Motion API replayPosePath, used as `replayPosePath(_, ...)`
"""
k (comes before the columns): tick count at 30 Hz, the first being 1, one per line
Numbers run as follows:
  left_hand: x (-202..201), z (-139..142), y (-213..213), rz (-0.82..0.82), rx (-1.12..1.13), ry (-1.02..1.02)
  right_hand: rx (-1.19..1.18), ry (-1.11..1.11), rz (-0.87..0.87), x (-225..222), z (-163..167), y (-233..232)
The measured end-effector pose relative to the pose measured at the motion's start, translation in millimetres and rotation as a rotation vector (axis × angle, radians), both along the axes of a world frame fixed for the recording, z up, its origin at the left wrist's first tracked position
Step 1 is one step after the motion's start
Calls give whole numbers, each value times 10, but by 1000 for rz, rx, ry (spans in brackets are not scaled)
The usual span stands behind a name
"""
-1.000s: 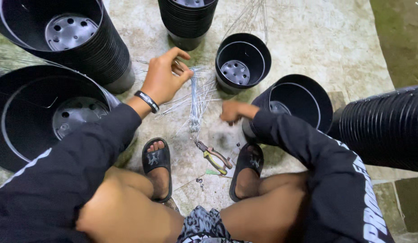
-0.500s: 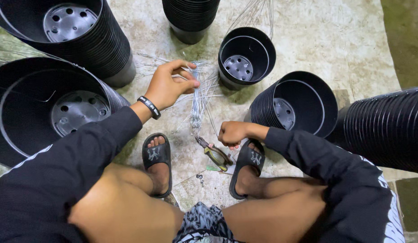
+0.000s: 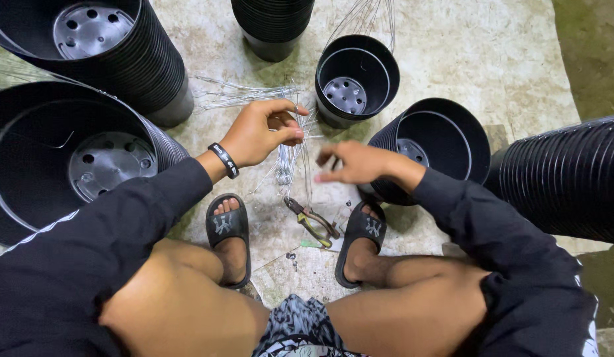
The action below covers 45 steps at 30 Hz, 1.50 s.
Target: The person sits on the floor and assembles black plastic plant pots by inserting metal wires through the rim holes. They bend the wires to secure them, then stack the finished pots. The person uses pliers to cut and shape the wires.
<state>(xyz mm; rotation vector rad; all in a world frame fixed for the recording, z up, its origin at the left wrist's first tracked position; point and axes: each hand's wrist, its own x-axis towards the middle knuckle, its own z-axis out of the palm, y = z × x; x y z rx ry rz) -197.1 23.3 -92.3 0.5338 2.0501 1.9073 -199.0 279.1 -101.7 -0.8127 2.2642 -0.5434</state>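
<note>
— What does the head view show of the hands?

— The left hand (image 3: 259, 132) is curled, its fingertips pinched on a bundle of thin wires (image 3: 288, 153) that hangs down toward the concrete floor (image 3: 492, 46). A black wristband (image 3: 223, 160) sits on that wrist. The right hand (image 3: 354, 162) hovers just beside the bundle, fingers loosely spread and holding nothing; it is a little blurred, so I cannot tell whether a fingertip touches a wire.

— And where do the wires lie?

— Between the two hands, above the gap between the feet. More loose wires (image 3: 237, 92) are spread on the floor behind the left hand.

— What is around them?

— A single black pot (image 3: 356, 79) stands upright just beyond the hands, holes showing in its bottom. To its right a nested stack of pots (image 3: 446, 139) leans, close to the right forearm. A long stack (image 3: 571, 178) lies on its side at the far right. Two big stacks (image 3: 102, 46) (image 3: 49, 158) stand at the left, and another stack (image 3: 272, 26) stands at the top.

— Anything by the feet?

— Pliers (image 3: 312, 221) with yellowish handles lie on the floor between two black sandals (image 3: 227, 228) (image 3: 363, 231), well below the hands.
</note>
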Motion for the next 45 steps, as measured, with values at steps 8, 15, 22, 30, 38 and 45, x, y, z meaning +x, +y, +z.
replayPosePath(8, 28, 8, 39, -43, -22, 44, -710, -273, -226, 24, 126, -81)
replayPosePath(15, 12, -27, 14, -94, 43, -27, -682, -232, -282, 39, 50, -77)
replayPosePath(22, -6, -126, 45, -108, 11, 28, -658, -174, -287, 73, 92, -77)
replayPosePath(30, 19, -111, 63, -116, -60, 120, -679, -171, -301, 93, 91, -121)
replayPosePath(38, 42, -64, 82, -73, -161, 151, -549, 42, -314, 121, 142, -123)
replayPosePath(45, 36, -83, 45, -68, -241, 200, -491, 159, -302, 109, 180, -104)
